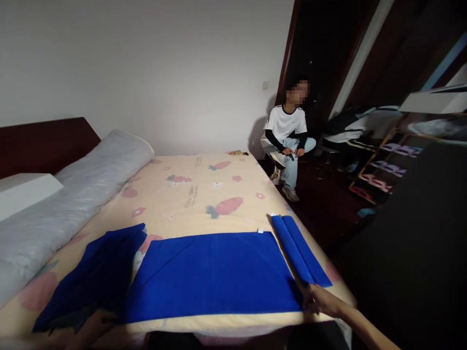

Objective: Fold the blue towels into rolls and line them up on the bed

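A blue towel (215, 274) lies spread flat near the bed's front edge, a small white tag at its far edge. My right hand (319, 300) is at its near right corner, fingers curled and pinched on the cloth. Just beyond that hand, two rolled blue towels (294, 248) lie side by side. My left hand (97, 324) is low in the shadow, close to the flat towel's near left corner and a loosely heaped blue towel (100, 267). Its fingertips are too dark to show whether they grip anything.
The bed (189, 204) has a cream sheet with a carrot pattern. A long grey bolster (91, 180) and a white box (27, 192) lie along the left. A person (288, 126) sits beyond the far right edge. A shoe rack (383, 167) stands at the right.
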The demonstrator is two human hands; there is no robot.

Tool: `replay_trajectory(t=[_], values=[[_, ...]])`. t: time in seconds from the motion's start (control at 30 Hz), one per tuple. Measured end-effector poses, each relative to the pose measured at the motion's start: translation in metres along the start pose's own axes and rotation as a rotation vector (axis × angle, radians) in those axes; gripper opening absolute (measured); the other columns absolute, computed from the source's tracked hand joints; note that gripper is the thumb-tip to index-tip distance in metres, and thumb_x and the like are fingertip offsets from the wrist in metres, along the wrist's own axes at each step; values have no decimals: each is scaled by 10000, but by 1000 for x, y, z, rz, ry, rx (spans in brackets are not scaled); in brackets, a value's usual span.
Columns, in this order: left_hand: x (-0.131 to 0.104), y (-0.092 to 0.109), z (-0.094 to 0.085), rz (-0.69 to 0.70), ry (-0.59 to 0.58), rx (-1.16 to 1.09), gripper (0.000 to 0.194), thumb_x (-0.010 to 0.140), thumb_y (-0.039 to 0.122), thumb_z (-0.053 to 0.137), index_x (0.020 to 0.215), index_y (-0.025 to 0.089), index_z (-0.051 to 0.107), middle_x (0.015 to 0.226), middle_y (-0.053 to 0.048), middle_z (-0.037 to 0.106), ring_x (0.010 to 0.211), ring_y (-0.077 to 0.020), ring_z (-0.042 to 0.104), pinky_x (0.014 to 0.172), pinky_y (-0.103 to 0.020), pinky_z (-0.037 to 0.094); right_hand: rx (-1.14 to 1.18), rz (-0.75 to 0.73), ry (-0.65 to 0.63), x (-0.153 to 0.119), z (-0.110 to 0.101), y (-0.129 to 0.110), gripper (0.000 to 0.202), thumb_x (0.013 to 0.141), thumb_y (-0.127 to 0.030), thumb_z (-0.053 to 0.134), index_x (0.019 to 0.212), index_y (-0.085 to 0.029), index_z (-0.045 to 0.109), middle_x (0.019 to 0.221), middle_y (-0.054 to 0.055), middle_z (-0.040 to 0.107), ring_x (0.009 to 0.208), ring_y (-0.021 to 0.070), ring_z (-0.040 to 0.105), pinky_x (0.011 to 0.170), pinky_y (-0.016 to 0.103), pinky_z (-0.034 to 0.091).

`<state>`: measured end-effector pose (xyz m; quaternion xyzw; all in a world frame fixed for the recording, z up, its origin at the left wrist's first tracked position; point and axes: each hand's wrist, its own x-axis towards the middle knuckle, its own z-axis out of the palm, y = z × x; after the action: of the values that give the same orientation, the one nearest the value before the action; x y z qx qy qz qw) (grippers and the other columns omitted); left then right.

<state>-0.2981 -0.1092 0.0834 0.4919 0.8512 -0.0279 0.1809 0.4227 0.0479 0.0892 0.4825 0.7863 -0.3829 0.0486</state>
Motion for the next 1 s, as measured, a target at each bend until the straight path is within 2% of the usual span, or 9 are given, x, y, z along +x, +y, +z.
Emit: replay_trajectory(t=[0.1,0.2,0.3,0.37,0.43,0.53,0.63,0.77,1.0], values=[[4,9,-17,58,-41,47,389,881,428,587,1199,203,565,1232,-58,587,1054,-223,595,875,-428,535,-138,59,20,0,-1,-8,215,623,-157,580,711,-200,771,692,43,730,656,207,673,587,256,464],[16,29,-38,123,-70,99,327,878,410,593,1101,172,615,1118,-38,639,974,-205,623,842,-398,540,-191,55,99,12,-2,-26,177,700,-211,590,758,-197,756,766,75,730,744,231,676,665,292,480],[31,77,-48,218,-35,130,208,913,236,481,853,169,668,879,-25,691,883,-173,648,855,-322,494,-204,-15,164,39,5,-62,214,789,-250,547,853,-204,746,870,95,733,868,237,675,772,305,480],[37,126,-42,297,51,125,266,900,180,412,929,187,677,989,-55,704,996,-188,633,917,-314,457,-204,-72,214,64,17,-96,276,829,-246,501,981,-204,728,1023,105,723,978,233,660,866,309,465],[37,183,-24,373,127,113,331,877,168,409,1101,187,652,1209,-88,659,1143,-200,585,999,-323,414,-204,-116,277,92,37,-133,402,860,-252,460,1216,-194,639,1270,118,636,1182,243,571,1018,341,391],[29,259,25,460,211,98,539,869,127,346,1399,155,440,1462,-114,481,1378,-188,384,1112,-338,322,-183,-101,365,133,78,-178,554,890,-195,339,1435,-162,431,1500,124,411,1381,253,375,1118,430,300],[18,301,86,518,316,51,593,881,114,268,1472,144,318,1521,-115,392,1436,-193,282,1135,-387,320,-122,-94,440,165,117,-199,581,904,-164,282,1482,-153,343,1552,99,279,1435,234,260,1146,443,269],[7,307,138,507,419,5,549,939,208,212,1485,209,263,1542,-79,332,1432,-217,294,1159,-479,285,-130,-157,498,180,146,-194,530,965,-271,271,1480,-168,341,1550,78,268,1439,229,234,1175,439,223],[8,280,129,481,446,49,517,970,350,229,1477,256,265,1549,-51,321,1430,-209,299,1160,-478,272,-183,-94,642,165,147,-159,575,984,-486,259,1483,-211,337,1553,79,279,1435,252,259,1161,490,232]])
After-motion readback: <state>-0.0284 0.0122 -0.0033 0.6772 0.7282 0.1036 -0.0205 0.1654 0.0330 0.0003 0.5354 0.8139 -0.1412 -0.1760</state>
